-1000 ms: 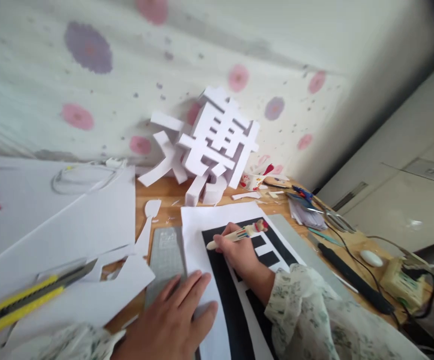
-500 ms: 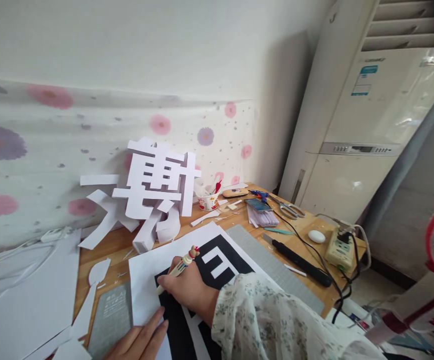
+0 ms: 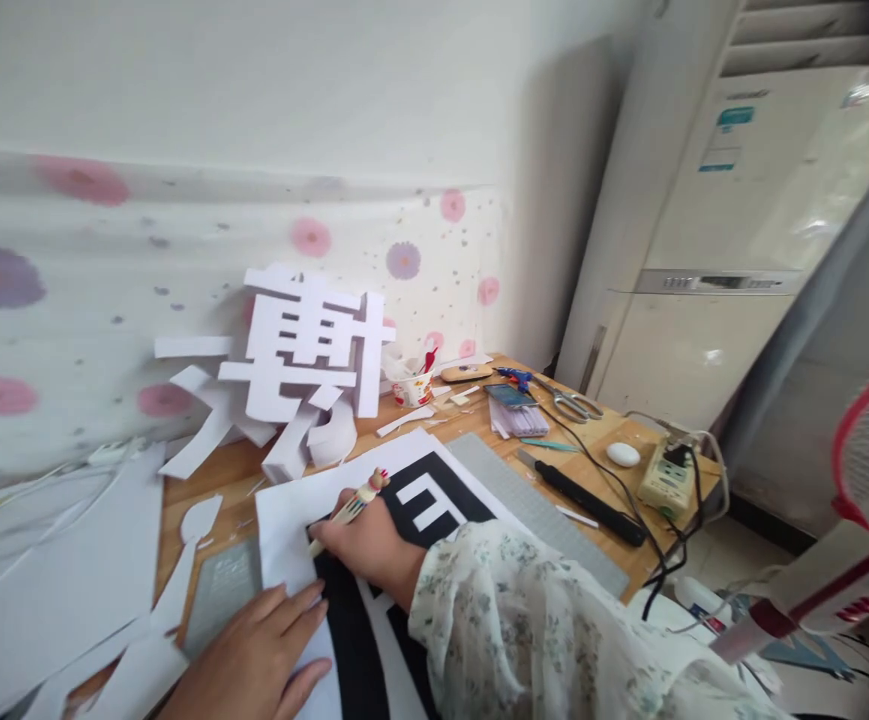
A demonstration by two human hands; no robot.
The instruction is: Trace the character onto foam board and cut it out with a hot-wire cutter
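Note:
My right hand (image 3: 374, 545) is closed round a cream pen (image 3: 355, 503) with a small figure on its top end. The pen's tip meets the left edge of a black printed character (image 3: 351, 630) on a white paper sheet (image 3: 280, 520). My left hand (image 3: 254, 640) lies flat, fingers stretched, pressing on the sheet's lower left part near the black print. Beneath the paper is a grey cutting mat (image 3: 501, 500). Behind the sheet stand white cut-out characters (image 3: 306, 345) of thick board, leaning on the wall.
Right of the paper lie a black-handled knife (image 3: 588, 500), scissors (image 3: 565, 400), a blue glue gun (image 3: 515, 378), a phone (image 3: 511, 397), a white egg-shaped object (image 3: 623, 455) and a power strip (image 3: 670, 475) with cables. A paper cup (image 3: 413, 388) stands behind. White board (image 3: 44, 600) fills the left.
The camera view has tilted, so the scene sits slightly higher and left. More of my left hand shows on the paper. My right hand keeps its hold on the pen at the black edge.

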